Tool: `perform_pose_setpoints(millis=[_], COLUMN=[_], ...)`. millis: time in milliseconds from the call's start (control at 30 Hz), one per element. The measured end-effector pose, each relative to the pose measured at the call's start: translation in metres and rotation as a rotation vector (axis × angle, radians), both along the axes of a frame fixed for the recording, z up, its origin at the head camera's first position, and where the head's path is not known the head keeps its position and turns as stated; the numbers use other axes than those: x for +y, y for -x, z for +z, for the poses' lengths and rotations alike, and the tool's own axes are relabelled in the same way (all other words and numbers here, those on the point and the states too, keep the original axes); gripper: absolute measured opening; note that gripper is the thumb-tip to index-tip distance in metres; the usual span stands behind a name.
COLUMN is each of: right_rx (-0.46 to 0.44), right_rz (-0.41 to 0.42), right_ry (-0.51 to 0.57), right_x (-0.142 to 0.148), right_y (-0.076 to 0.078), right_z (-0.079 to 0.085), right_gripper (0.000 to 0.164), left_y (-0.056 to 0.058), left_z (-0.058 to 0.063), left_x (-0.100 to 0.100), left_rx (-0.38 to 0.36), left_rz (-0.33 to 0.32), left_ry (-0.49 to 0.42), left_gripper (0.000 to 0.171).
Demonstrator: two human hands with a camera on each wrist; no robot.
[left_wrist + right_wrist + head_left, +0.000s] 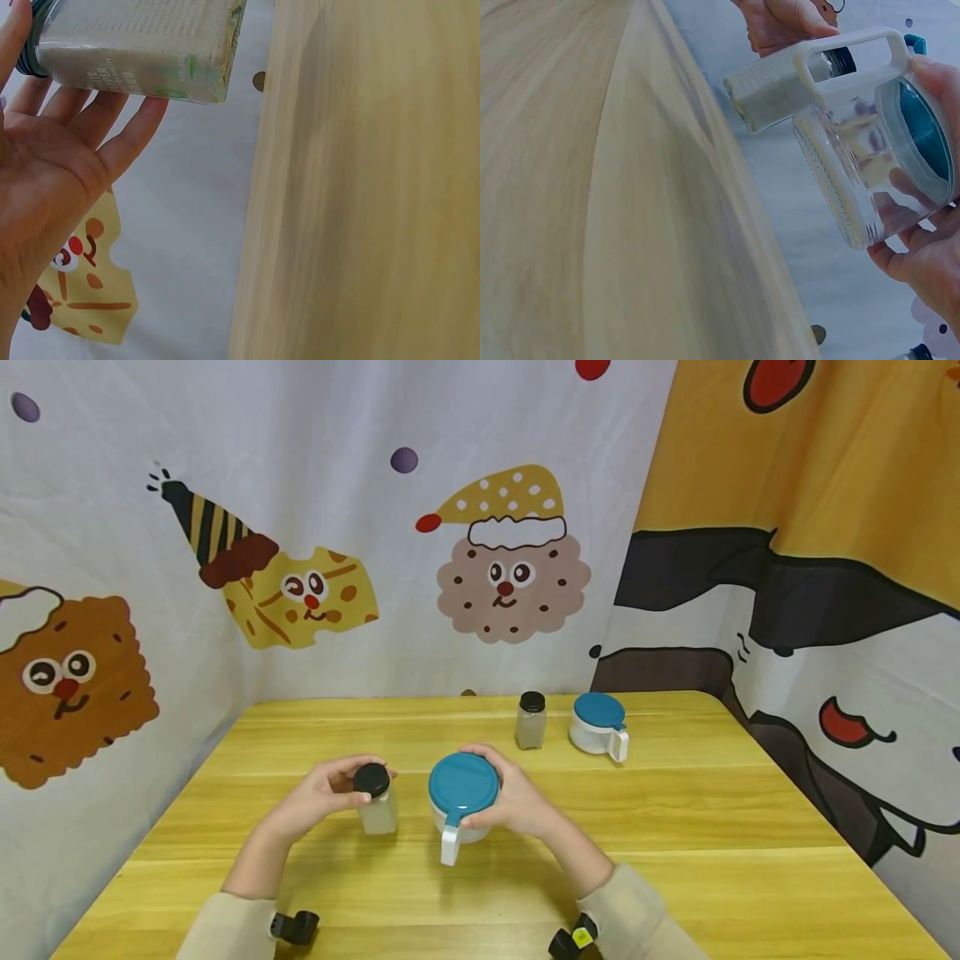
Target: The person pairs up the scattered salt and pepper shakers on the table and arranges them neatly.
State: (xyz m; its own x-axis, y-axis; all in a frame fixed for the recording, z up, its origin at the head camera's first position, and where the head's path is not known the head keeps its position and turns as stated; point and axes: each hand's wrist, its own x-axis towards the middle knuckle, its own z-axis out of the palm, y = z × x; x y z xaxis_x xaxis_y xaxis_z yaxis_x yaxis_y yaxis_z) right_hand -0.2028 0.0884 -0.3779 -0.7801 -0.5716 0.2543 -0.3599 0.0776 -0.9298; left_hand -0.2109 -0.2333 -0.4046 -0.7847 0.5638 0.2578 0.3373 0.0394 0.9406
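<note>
My left hand grips a spice jar near its black lid, thumb on the near side. In the left wrist view the jar's clear square body shows pale powder and a printed label. My right hand holds a clear seasoning pot with a blue lid and a white handle that points toward me. Its fingers wrap the far side and the thumb lies near the handle. Both containers are raised above the table, side by side.
Farther back on the wooden table stand a second black-lidded spice jar and a second blue-lidded pot with a white handle. A cartoon-printed curtain hangs behind the table's back edge and along its sides.
</note>
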Motion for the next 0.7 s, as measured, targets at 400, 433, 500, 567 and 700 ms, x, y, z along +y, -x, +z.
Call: perform_pose_setpoints(millis=[400,433,500,567,700], right_rx=[-0.014,-0.015,-0.014,-0.018,-0.014], right_rz=[0.019,0.020,0.024,0.029,0.043], right_ry=[-0.012,-0.013,-0.016,-0.021,-0.030], right_x=[-0.010,-0.011,-0.013,-0.014,-0.017], right_y=[0.000,0.000,0.000,0.000,0.002], right_z=[-0.004,-0.004,-0.005,-0.006,-0.009], right_gripper=[0.083,0.083,0.083,0.083,0.083], left_y=[0.003,0.004,0.004,0.004,0.005], left_z=[-0.006,-0.006,-0.007,-0.007,-0.008], left_x=[-0.008,-0.008,-0.009,-0.010,-0.011], left_rx=[-0.003,-0.003,-0.001,0.006,-0.003], left_rz=[-0.033,-0.035,-0.039,-0.049,-0.061], left_ry=[0.001,0.000,-0.001,-0.004,-0.010], left_gripper=[0.042,0.041,0.041,0.040,0.040])
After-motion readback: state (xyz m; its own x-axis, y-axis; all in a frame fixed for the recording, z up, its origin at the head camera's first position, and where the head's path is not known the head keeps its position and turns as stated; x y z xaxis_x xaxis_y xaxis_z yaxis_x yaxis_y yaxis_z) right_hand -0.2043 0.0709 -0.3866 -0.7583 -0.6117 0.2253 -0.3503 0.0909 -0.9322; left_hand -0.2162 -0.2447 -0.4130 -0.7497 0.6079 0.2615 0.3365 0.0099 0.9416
